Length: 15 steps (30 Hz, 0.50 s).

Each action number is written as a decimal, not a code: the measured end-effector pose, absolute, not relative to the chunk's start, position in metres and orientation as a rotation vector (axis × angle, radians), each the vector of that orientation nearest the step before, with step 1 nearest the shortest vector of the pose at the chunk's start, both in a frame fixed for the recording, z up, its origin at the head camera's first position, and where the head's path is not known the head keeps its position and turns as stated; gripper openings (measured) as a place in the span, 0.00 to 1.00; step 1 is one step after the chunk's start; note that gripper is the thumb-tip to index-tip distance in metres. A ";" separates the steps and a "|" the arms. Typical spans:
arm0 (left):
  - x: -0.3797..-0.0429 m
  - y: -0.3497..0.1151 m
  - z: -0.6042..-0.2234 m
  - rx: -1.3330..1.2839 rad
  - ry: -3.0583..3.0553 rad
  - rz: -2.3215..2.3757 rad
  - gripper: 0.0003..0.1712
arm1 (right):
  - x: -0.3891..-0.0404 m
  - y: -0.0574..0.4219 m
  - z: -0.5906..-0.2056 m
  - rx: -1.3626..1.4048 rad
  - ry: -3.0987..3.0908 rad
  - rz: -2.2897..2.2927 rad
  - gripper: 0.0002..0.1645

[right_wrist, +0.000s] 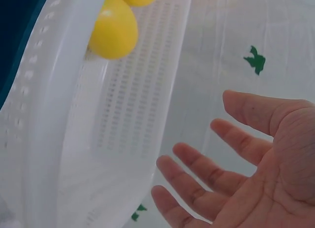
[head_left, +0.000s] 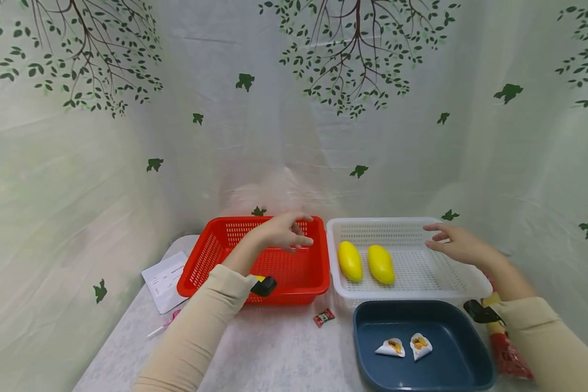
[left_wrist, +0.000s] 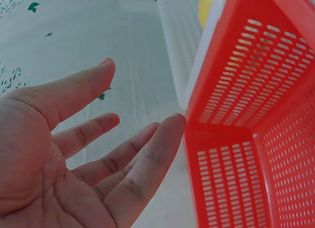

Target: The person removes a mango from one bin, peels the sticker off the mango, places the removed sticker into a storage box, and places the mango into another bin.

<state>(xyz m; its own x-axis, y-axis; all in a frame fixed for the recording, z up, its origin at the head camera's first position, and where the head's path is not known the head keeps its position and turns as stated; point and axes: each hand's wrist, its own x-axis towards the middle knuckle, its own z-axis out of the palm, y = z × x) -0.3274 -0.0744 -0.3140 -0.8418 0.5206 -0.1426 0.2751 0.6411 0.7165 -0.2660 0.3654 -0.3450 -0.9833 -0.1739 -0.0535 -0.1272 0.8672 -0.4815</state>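
beige cloth sleeves [head_left: 191, 337] rose from the lower edge of the frame, and beyond their cuffs both hands were bare and held nothing. the left hand [head_left: 281, 232], its fingers loosely parted, was over the red rectangular lattice plastic basket [head_left: 294, 299] left of centre; whether a fingertip met the rim could not be told. the right hand [head_left: 455, 246], fingers spread, was at the right end of the white rectangular perforated plastic basket [head_left: 414, 275], right of centre, where two smooth yellow oval fruits [head_left: 381, 264] lay in the left half.

for a sound hold on either basket, fingers probably needed to curl over the rim with the thumb opposite, and the basket to stay level, since the fruits looked likely to roll. one fruit alone seemed best gripped across its narrow width. the right sleeve ran near the dark blue rectangular tray [head_left: 416, 309] at lower right, so a high cuff seemed wise.
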 end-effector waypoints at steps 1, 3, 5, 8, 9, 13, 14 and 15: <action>-0.327 -0.078 -0.315 0.639 2.540 1.015 0.38 | -0.266 0.363 -0.344 -0.233 2.938 -0.752 0.37; -0.325 -0.084 -0.317 0.639 2.565 1.005 0.39 | -0.267 0.357 -0.344 -0.235 2.928 -0.768 0.37; -0.323 -0.091 -0.319 0.631 2.582 1.001 0.39 | -0.268 0.351 -0.344 -0.249 2.930 -0.785 0.37; -0.321 -0.102 -0.323 0.605 2.591 1.019 0.39 | -0.269 0.341 -0.346 -0.272 2.932 -0.816 0.36; -0.320 -0.107 -0.324 0.594 2.591 1.027 0.39 | -0.269 0.338 -0.346 -0.276 2.931 -0.824 0.35; -0.316 -0.123 -0.329 0.557 2.619 1.034 0.40 | -0.270 0.323 -0.344 -0.307 2.907 -0.859 0.35; -0.314 -0.128 -0.330 0.547 2.629 1.031 0.41 | -0.270 0.320 -0.344 -0.322 2.904 -0.865 0.36; -0.313 -0.132 -0.331 0.539 2.637 1.029 0.41 | -0.270 0.316 -0.343 -0.334 2.898 -0.869 0.36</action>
<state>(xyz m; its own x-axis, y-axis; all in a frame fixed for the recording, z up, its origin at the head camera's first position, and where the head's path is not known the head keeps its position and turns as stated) -0.3135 -0.1319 -0.3307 -0.8976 0.4285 -0.1035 0.2451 0.6804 0.6907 -0.2703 0.3158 -0.3433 -0.9712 -0.2362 -0.0304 -0.1805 0.8133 -0.5532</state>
